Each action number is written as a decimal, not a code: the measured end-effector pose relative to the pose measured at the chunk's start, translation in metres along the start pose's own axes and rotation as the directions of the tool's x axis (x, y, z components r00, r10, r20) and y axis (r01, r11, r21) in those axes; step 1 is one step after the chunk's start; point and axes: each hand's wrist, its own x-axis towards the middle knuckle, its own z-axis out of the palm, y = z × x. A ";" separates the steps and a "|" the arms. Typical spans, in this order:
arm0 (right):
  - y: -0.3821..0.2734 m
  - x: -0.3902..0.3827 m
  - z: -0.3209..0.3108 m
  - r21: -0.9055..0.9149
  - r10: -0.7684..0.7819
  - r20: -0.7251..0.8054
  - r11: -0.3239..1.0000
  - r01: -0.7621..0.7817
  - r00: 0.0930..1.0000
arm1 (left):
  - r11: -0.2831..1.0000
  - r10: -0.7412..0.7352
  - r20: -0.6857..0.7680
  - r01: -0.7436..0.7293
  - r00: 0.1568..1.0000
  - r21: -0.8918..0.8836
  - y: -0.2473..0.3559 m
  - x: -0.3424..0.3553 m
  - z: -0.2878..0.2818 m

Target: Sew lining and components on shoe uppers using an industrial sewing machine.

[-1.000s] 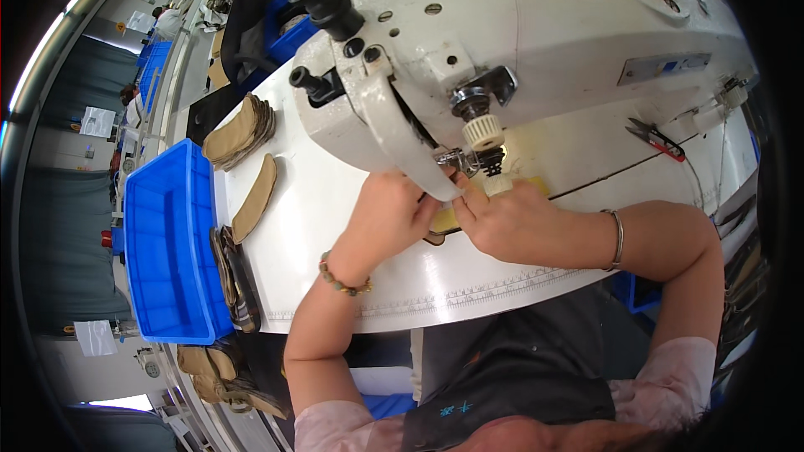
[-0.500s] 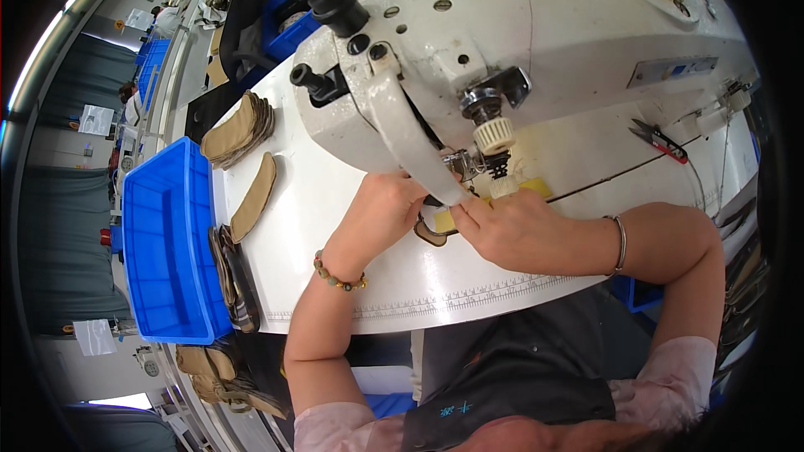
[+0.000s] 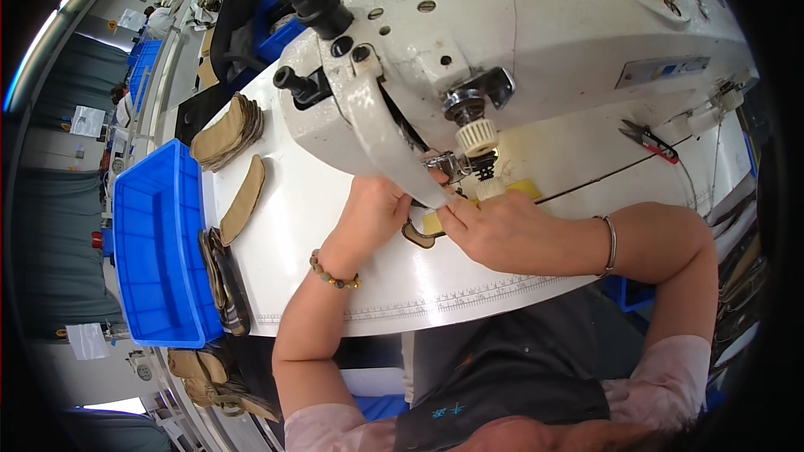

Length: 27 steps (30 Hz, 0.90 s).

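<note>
A white sewing machine [image 3: 536, 42] stands over the table, its needle end above both my hands. My left hand [image 3: 375, 211] is closed at the left side of the needle area, fingertips partly hidden behind the machine's head. My right hand [image 3: 496, 228] is closed from the other side, thumb and fingers pressed together close to the presser foot. Between them lies a small tan fabric piece [image 3: 418, 238] with a dark edge; its near end shows, the rest is covered by my fingers and the machine. A yellow plate [image 3: 525, 188] lies flat beside the needle.
Tan fabric pieces are stacked [image 3: 228, 132] at the left, with a single curved piece [image 3: 243, 201] nearer. A blue bin [image 3: 159, 255] stands at the table's left edge beside folded dark strips [image 3: 222, 285]. Red-and-black thread snips [image 3: 650, 141] lie at the right.
The whole view has shifted slightly, so everything sits a little further left. Both hands keep nearly the same place at the needle, and the fabric piece has barely moved.
</note>
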 end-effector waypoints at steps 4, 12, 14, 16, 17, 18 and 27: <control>0.001 0.000 0.000 -0.010 -0.007 0.009 1.000 0.007 1.000 | 0.991 0.054 0.023 -0.056 0.998 0.125 0.003 -0.001 -0.001; 0.002 0.001 0.001 -0.014 -0.016 -0.002 1.000 0.016 1.000 | 0.956 0.065 0.031 -0.072 0.997 0.283 0.019 0.001 -0.005; 0.002 0.001 0.005 -0.024 -0.022 -0.011 0.999 0.022 1.000 | 0.952 0.046 0.034 -0.054 0.998 0.301 0.021 0.001 -0.004; 0.004 0.002 0.010 -0.065 -0.017 -0.073 0.998 0.012 0.997 | 0.948 0.038 0.008 -0.038 0.999 0.315 0.020 0.003 -0.003; 0.005 0.003 0.010 -0.065 -0.019 -0.073 0.998 0.014 0.997 | 0.948 0.037 0.007 -0.038 0.999 0.315 0.018 0.002 -0.001; 0.006 0.004 0.008 -0.049 -0.011 -0.070 0.999 0.008 0.997 | 0.944 0.032 -0.014 -0.026 0.999 0.329 0.014 0.000 0.003; 0.008 0.005 0.006 -0.042 0.014 -0.026 0.999 -0.015 1.000 | 0.937 0.016 -0.012 -0.011 1.000 0.348 0.008 -0.001 0.006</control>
